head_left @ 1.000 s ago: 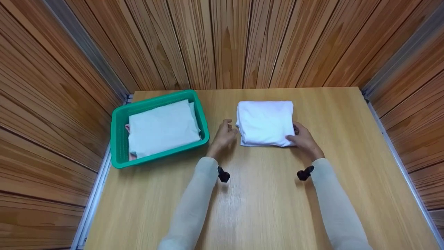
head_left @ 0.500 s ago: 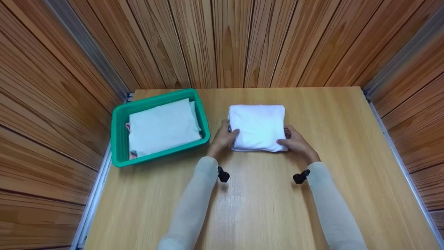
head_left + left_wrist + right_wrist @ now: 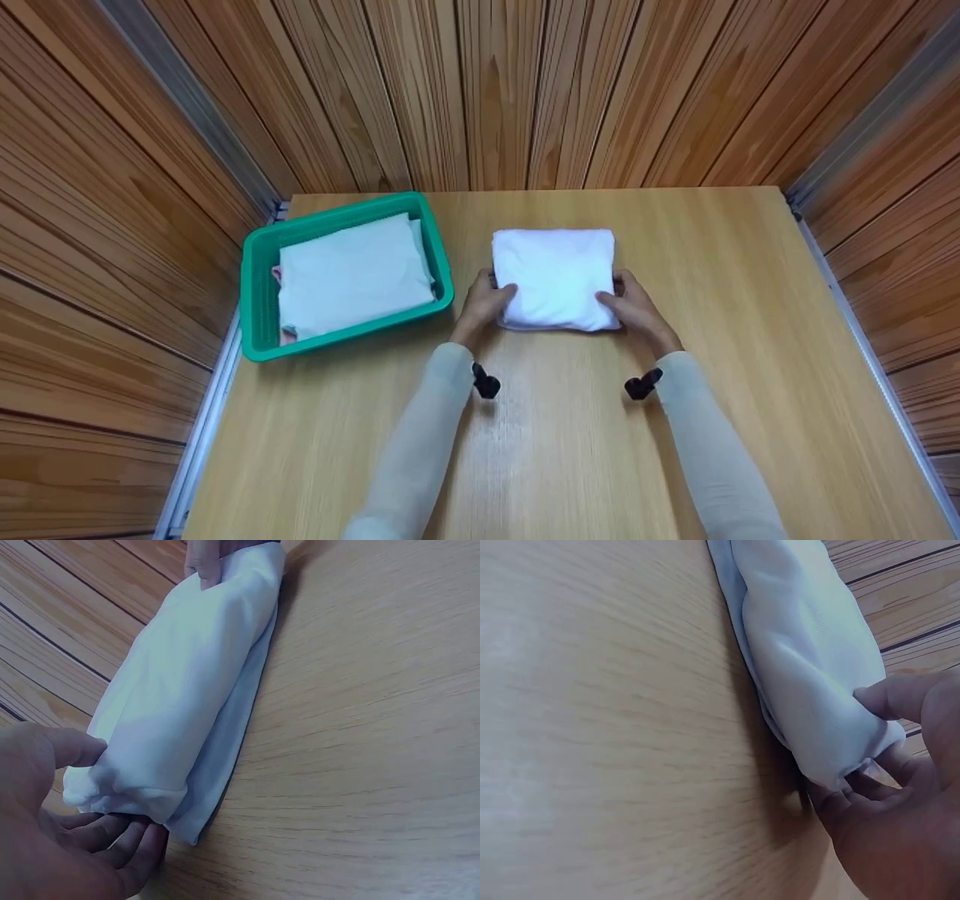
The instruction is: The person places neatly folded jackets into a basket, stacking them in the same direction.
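In the head view a folded white cloth [image 3: 555, 277] lies in several layers at the middle of the table; whether it is a garment cannot be told. My left hand [image 3: 484, 304] grips its left edge, thumb on top and the other fingers tucked at the underside, as the left wrist view shows of the cloth [image 3: 172, 682]. At the opposite edge my right hand [image 3: 637, 311] pinches it the same way. The right wrist view has the thumb pressed on the upper layer of the cloth [image 3: 810, 667] and the fingers partly hidden beneath.
Left of the hands stands a green plastic basket [image 3: 253, 300] holding a folded white cloth [image 3: 352, 277] with a bit of pink [image 3: 286, 337] under it. Wood-plank walls [image 3: 495, 90] border the wooden table [image 3: 547, 450] at the back and sides.
The cloth has shifted left and slightly toward the person, with the right hand moving along. My left hand, apart from it one second ago, now holds its left edge. The basket stays put.
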A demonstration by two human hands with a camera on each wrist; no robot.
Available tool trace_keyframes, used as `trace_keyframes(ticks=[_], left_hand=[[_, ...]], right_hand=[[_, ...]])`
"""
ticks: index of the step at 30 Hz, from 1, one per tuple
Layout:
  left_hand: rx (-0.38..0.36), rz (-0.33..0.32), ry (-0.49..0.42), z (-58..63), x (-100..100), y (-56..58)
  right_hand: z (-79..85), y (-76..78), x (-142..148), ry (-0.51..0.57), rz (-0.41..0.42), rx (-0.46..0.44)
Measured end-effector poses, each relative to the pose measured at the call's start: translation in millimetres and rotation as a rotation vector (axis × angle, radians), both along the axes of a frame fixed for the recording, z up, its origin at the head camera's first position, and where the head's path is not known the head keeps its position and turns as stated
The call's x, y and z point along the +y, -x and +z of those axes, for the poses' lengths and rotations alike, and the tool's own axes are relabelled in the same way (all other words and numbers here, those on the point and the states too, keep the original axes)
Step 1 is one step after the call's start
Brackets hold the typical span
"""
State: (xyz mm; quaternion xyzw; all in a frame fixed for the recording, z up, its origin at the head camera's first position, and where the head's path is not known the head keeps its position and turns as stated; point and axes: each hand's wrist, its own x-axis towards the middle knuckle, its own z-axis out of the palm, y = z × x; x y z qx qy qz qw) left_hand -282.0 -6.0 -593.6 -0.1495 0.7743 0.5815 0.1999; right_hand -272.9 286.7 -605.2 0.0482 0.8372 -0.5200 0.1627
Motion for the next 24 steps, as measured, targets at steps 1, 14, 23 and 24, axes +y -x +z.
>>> trace_keyframes(ticks=[1,14,23,24], left_hand=[[-0.005,0.005,-0.007,-0.1,-0.1,-0.3],[-0.022,0.071,-0.090,-10.7,-2.5,-3.1],[0.168,0.010,-0.171,-11.6,-2.8,-4.9],[0.151,-0.010,-0.175,-11.6,-2.9,-6.1]], right_hand=[[-0.1,0.0,-0.9,0.019,-0.007,-0.011],[-4.2,-3.3,-2.3,0.154,0.040,0.047],[-3.9,-5.0,-1.0,0.221,0.043,0.056],[-4.0,-5.4,-1.2,0.225,0.046,0.048]])
